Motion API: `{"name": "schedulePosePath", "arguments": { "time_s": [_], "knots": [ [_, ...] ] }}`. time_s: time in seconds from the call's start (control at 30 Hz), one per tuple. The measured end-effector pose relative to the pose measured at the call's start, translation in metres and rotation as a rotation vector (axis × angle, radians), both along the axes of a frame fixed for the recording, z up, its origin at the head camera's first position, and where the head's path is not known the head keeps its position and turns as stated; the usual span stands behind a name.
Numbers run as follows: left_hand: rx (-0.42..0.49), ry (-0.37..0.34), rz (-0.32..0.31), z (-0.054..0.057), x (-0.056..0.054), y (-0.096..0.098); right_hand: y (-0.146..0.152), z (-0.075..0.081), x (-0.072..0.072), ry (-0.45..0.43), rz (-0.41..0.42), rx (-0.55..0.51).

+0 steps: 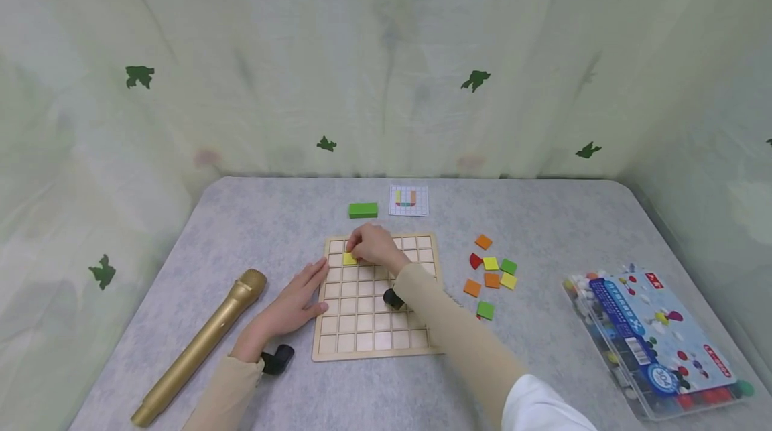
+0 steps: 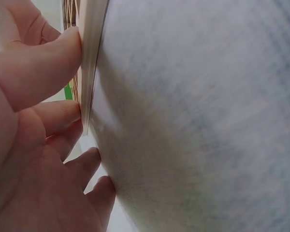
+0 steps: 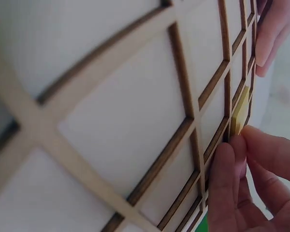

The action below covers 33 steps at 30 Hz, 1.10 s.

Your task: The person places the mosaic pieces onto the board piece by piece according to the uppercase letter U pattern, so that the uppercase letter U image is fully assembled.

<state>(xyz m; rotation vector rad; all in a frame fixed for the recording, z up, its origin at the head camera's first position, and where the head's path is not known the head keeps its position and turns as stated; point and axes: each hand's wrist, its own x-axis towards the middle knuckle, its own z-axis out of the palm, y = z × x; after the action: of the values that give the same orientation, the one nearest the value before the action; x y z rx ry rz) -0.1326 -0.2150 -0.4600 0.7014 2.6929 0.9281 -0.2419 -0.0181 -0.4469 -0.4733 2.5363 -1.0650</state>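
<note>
A wooden grid board point(image 1: 376, 354) with square cells lies in the middle of the table. My right hand point(image 1: 376, 245) reaches over its far left part and pinches a yellow square tile point(image 1: 349, 259) with thumb and fingertips. In the right wrist view the tile point(image 3: 240, 113) stands a little proud of the grid strips, the fingertips at its near end. At the board's left edge rests my left hand point(image 1: 292, 307), fingers fairly straight. Its thumb and fingertips touch the board's side point(image 2: 89, 63) in the left wrist view, while other fingers meet the tabletop.
Loose orange tiles point(image 1: 472, 287), with yellow, green and red ones, lie right of the board. Behind it are a green block point(image 1: 363, 210) and a pattern card point(image 1: 408, 201). A gold microphone point(image 1: 199, 344) lies left; a clear plastic box point(image 1: 663, 330) of parts sits at right.
</note>
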Motion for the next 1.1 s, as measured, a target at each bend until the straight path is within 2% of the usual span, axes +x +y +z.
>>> {"name": "schedulePosePath", "arguments": {
  "time_s": [0.3,0.53,0.7,0.87,1.1],
  "knots": [
    [0.010,-0.016,-0.004,-0.003,-0.001,-0.002,0.004,-0.003,-0.001,0.017,0.071,0.005],
    [0.023,0.000,0.001,0.000,0.000,-0.001,0.024,-0.004,-0.003,-0.122,0.069,-0.257],
    [0.011,-0.010,0.017,-0.001,0.001,0.000,0.053,-0.003,-0.004,-0.184,0.095,-0.411],
    [0.010,-0.014,0.020,-0.002,0.001,0.000,0.092,-0.003,-0.004,-0.247,0.074,-0.525],
    [0.011,-0.010,0.018,-0.002,0.000,0.000,0.151,-0.002,-0.001,-0.237,-0.033,-0.523]
  ]
}}
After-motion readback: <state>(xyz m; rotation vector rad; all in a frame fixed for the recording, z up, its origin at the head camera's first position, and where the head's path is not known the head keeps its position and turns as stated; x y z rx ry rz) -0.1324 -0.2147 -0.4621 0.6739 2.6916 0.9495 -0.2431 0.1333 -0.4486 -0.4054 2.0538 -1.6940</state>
